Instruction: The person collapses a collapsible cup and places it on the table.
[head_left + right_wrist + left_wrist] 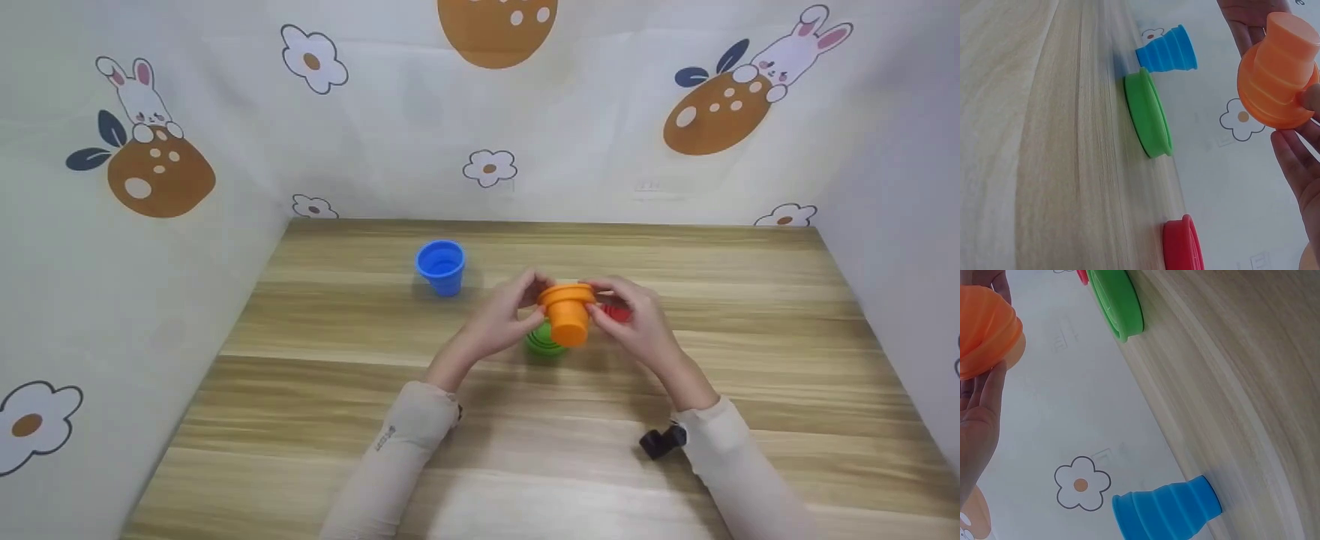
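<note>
An orange collapsible cup (568, 319) is held above the table between both hands, its base tilted toward the head camera. The left hand (501, 319) grips its rim side from the left, thumb low and fingers behind. From the other side the right hand (637, 321) pinches the cup near the rim; the right wrist view shows the thumb on its stepped wall. Below the orange cup lies a green collapsed cup (1147, 115), flat on the table. A red collapsed cup (1181, 244) sits beside it, mostly hidden behind the right hand in the head view.
A blue cup (441, 268), pulled out to full height, stands upright at the back left. The wood-grain table (300, 420) meets patterned cloth walls (390, 135) at the back and sides. A black device (661, 441) is at the right wrist.
</note>
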`<state>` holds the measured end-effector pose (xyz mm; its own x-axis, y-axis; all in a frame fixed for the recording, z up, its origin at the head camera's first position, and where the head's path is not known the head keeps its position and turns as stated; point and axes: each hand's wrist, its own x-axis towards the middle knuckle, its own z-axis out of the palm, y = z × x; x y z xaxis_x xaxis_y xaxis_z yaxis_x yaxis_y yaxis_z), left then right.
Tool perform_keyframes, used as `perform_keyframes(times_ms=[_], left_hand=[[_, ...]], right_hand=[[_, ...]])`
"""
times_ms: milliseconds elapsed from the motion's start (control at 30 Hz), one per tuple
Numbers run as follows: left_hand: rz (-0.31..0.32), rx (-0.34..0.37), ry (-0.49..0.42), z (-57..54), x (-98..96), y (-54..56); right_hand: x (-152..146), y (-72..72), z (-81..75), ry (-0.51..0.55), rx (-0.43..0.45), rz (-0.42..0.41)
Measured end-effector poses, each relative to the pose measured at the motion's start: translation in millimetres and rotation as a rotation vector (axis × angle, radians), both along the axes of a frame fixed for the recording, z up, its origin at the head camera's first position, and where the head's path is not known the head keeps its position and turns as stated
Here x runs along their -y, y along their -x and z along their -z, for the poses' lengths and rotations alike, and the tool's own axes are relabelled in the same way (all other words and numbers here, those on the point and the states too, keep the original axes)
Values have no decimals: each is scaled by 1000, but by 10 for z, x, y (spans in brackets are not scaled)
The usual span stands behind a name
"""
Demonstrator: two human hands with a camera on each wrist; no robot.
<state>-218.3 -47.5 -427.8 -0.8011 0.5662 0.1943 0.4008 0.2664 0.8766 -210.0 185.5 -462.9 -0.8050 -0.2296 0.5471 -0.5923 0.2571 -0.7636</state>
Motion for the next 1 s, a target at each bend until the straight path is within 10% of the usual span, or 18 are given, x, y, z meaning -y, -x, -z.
perform_keyframes(times_ms=[1000], left_hand=[[38,4,69,-39,-58,-19]], right_hand=[[-13,7,26,-47,-99,-14]])
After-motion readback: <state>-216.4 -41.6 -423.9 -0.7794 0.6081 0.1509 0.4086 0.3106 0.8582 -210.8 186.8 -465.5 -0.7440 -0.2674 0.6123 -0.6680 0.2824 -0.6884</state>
